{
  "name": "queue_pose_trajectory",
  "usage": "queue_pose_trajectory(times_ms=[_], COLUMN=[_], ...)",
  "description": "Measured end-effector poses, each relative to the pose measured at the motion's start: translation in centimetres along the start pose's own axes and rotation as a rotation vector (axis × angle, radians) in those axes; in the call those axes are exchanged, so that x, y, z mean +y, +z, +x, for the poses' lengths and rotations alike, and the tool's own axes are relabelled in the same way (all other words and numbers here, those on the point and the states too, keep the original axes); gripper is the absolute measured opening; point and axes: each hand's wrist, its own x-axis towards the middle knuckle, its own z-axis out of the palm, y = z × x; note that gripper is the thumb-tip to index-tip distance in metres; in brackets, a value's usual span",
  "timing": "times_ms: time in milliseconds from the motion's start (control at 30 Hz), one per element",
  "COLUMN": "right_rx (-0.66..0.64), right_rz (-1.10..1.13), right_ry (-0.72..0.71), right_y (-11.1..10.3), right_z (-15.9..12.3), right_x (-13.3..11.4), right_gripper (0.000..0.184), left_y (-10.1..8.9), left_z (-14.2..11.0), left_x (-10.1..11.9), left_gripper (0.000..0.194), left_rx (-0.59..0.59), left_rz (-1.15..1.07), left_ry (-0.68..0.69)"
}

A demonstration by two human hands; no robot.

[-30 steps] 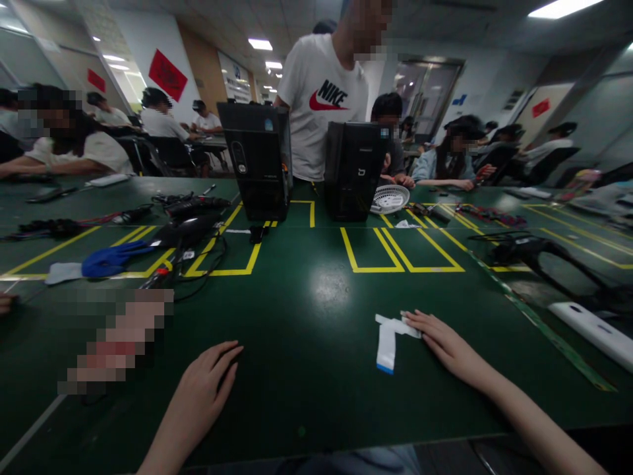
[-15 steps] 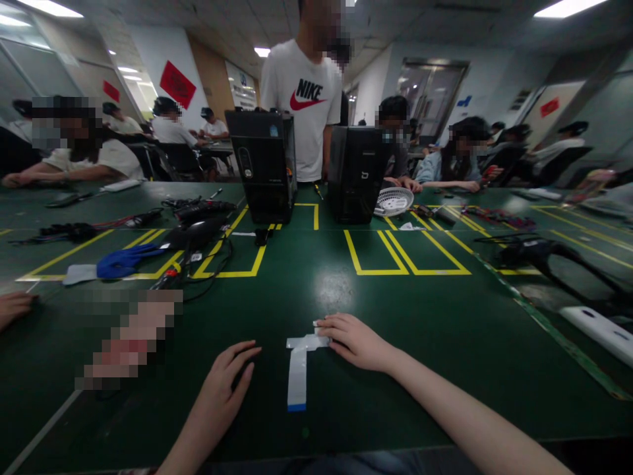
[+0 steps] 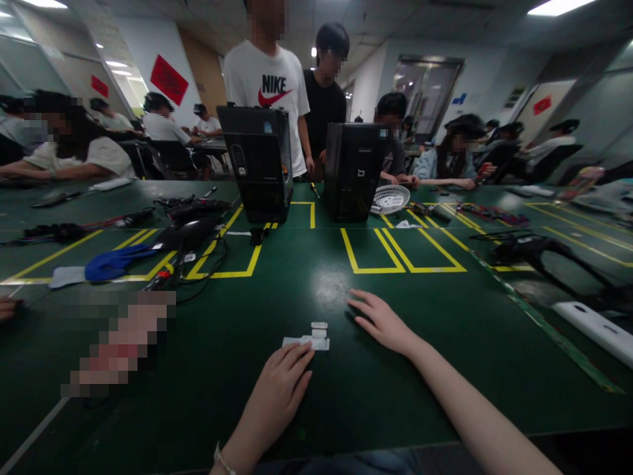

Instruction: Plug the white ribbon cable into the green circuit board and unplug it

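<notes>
A white flat ribbon cable (image 3: 320, 344) lies on the green table in front of me, its top strip folded out toward the far side. My left hand (image 3: 284, 382) rests over its lower part, fingers stretched out with the tips on the cable and the thumb apart. The cable's long leg and blue end are hidden under that hand. To the right and slightly farther off, my right hand (image 3: 383, 323) hovers or rests by the table with its fingers spread, touching nothing I can make out but perhaps the tabletop.
Two black computer towers (image 3: 257, 171) (image 3: 353, 175) stand across the table, with people behind. Leftward lie a blue glove (image 3: 116, 260) and black cables (image 3: 202, 241). A white basket (image 3: 390, 199) sits beyond the right tower. A white power strip (image 3: 593, 330) lies at right.
My right hand has let go of the cable and moved away, up and to the right. My left hand has come in from the left onto the cable, covering its long leg.
</notes>
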Motion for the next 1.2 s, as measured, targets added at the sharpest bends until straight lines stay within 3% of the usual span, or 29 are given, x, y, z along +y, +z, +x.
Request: queue_pose_trajectory(times_ms=[133,267,300,400,567,667,867,1200], right_rx=[0.096,0.170,0.169,0.242,0.371,0.352,0.264,0.103], right_rz=[-0.232,-0.354,-0.385,-0.442,-0.474,-0.434,-0.403,-0.422], right_ry=[0.406,0.812,0.995,1.309,1.632,1.706,1.685,1.412], right_y=[-1.8,-4.6,-5.3,-7.2,-9.0,-9.4,-9.4,-8.5], right_z=[-1.5,-5.1,-6.4,-10.5,-15.9,-17.1,-17.1,-18.7], right_x=[5.9,10.7,11.6,13.7,15.8,16.8,17.4,14.1], right_gripper=[0.050,0.067,0.068,0.072,0.076,0.076,0.080,0.085], left_y=[-0.3,-0.3,-0.3,-0.3,-0.3,-0.3,-0.4,-0.4], left_z=[-0.1,0.0,0.0,0.1,0.1,0.1,0.0,0.2], left_x=[0.2,0.4,0.4,0.5,0.7,0.7,0.9,1.0], left_gripper=[0.036,0.034,0.034,0.033,0.032,0.032,0.032,0.033], left_rx=[-0.011,-0.027,-0.027,-0.013,-0.005,-0.003,-0.008,-0.009], left_rz=[-0.007,-0.009,-0.007,-0.002,0.022,0.034,0.041,0.048], left_ry=[-0.031,-0.027,-0.024,-0.019,-0.016,-0.011,-0.019,-0.019])
